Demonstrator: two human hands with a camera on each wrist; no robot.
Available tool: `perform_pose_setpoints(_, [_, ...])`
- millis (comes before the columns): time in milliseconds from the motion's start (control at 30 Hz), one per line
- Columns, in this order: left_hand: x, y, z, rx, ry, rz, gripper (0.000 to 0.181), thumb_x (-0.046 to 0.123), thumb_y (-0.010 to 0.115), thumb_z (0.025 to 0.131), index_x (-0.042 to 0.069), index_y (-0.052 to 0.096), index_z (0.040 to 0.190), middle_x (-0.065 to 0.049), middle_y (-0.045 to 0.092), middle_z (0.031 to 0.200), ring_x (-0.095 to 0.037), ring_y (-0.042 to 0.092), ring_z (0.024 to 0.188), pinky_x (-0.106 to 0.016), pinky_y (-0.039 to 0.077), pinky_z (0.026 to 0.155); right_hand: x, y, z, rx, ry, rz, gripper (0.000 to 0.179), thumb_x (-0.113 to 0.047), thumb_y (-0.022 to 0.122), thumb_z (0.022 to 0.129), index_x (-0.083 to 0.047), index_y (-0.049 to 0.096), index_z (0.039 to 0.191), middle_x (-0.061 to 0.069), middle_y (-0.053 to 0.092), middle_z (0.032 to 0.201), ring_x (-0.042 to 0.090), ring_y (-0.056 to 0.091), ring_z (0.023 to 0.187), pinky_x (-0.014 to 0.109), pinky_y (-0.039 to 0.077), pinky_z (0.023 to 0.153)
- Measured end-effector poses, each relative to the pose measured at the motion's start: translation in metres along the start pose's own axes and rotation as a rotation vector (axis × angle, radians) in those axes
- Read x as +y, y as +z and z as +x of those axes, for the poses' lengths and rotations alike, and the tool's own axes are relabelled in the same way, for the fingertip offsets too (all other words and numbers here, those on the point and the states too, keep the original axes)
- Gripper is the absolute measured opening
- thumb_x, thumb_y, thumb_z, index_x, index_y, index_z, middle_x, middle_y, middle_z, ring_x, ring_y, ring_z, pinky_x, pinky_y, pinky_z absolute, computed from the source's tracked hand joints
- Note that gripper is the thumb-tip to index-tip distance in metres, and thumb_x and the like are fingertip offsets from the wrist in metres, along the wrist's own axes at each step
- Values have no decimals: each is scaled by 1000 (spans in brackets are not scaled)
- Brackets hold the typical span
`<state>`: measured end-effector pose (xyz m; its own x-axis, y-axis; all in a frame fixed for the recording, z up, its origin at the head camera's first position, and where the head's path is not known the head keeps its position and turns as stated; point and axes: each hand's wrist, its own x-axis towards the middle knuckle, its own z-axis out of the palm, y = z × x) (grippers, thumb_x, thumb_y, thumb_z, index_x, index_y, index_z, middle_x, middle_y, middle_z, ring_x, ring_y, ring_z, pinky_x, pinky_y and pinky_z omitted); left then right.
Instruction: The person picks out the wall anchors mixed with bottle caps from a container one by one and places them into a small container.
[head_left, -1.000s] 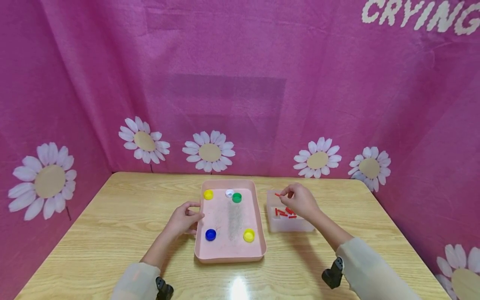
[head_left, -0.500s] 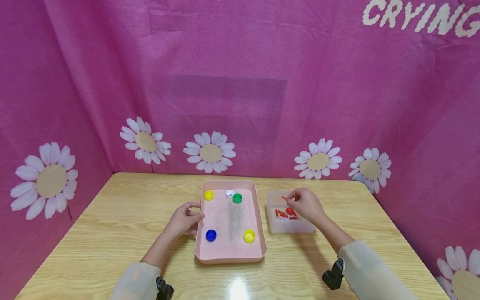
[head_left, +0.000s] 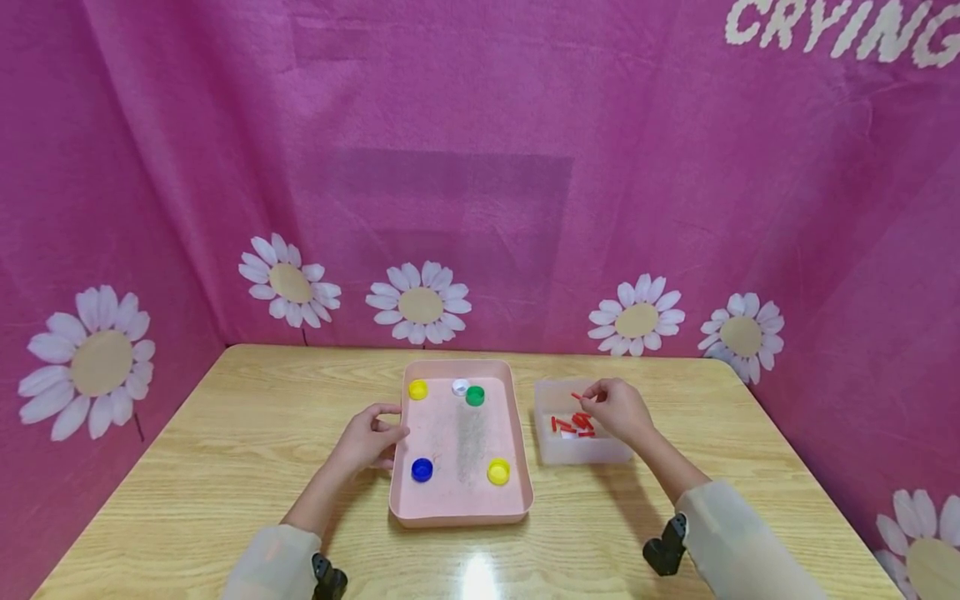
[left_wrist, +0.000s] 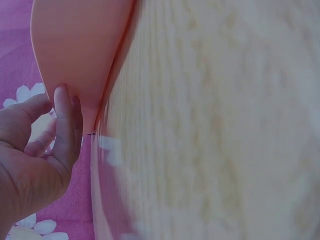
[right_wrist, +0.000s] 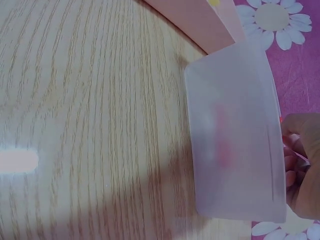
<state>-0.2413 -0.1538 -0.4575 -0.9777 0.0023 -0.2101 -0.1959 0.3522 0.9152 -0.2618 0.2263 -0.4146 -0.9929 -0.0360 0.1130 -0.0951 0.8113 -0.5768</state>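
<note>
At the pink tray's [head_left: 463, 510] left side, my left hand [head_left: 367, 440] holds the wall, thumb over the rim. In the left wrist view its fingers [left_wrist: 64, 117] lie against the outer wall. My right hand [head_left: 618, 410] pinches a small red stick [head_left: 576, 396] above the translucent box [head_left: 585, 454]. Several more red sticks [head_left: 577, 422] lie loose in that box. From the right wrist view, the box wall [right_wrist: 235, 135] blurs the red sticks behind it, and the hand [right_wrist: 302, 162] is partly cut off.
Inside the tray sit bottle caps: yellow [head_left: 417, 389], white [head_left: 460, 387] and green [head_left: 475, 396] at the back, blue [head_left: 422, 470] and yellow [head_left: 498, 472] at the front. A wooden table [head_left: 300, 400] carries everything. Pink flowered cloth [head_left: 480, 208] surrounds it.
Still pinching the red stick, my right hand has shifted right and slightly down over the box. The left hand and the tray have stayed put.
</note>
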Motion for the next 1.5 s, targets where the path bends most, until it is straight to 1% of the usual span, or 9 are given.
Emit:
perform_pose_setpoints(367, [1, -1, -1, 3, 9, 3, 43, 15, 64, 88, 10, 50, 128, -14, 57, 95, -15, 63, 67, -32, 58, 54, 3, 1, 1, -13, 17, -2, 13, -16, 63, 84, -3, 66, 86, 6, 62, 75, 16, 51, 66, 24, 40, 55])
perform_pose_setpoints(800, [1, 0, -2, 7, -9, 5, 43, 16, 65, 88, 11, 50, 128, -14, 57, 96, -15, 62, 68, -31, 58, 54, 3, 12, 4, -8, 18, 29, 14, -15, 63, 83, -2, 68, 85, 4, 60, 69, 14, 49, 61, 24, 40, 51])
perform_pose_setpoints(1100, [1, 0, -2, 2, 0, -7, 43, 15, 65, 88, 10, 50, 128, -14, 57, 95, -15, 62, 68, -32, 58, 54, 1, 14, 8, -1, 8, -6, 13, -16, 63, 82, -5, 68, 84, 3, 62, 69, 13, 50, 62, 24, 40, 54])
perform_pose_setpoints(1300, [0, 1, -1, -1, 13, -7, 43, 15, 64, 88, 9, 50, 128, -14, 57, 94, -14, 62, 67, -32, 58, 53, 0, 15, 9, -13, 23, -14, 12, -16, 63, 82, -6, 68, 84, 2, 59, 67, 13, 50, 61, 23, 40, 53])
perform_pose_setpoints(1500, [1, 0, -1, 2, 2, -3, 43, 15, 64, 88, 10, 50, 128, -14, 57, 95, -15, 62, 68, -32, 58, 53, -2, 14, 9, -27, 30, -10, 14, -17, 63, 84, -4, 67, 85, 2, 59, 67, 13, 49, 60, 23, 39, 53])
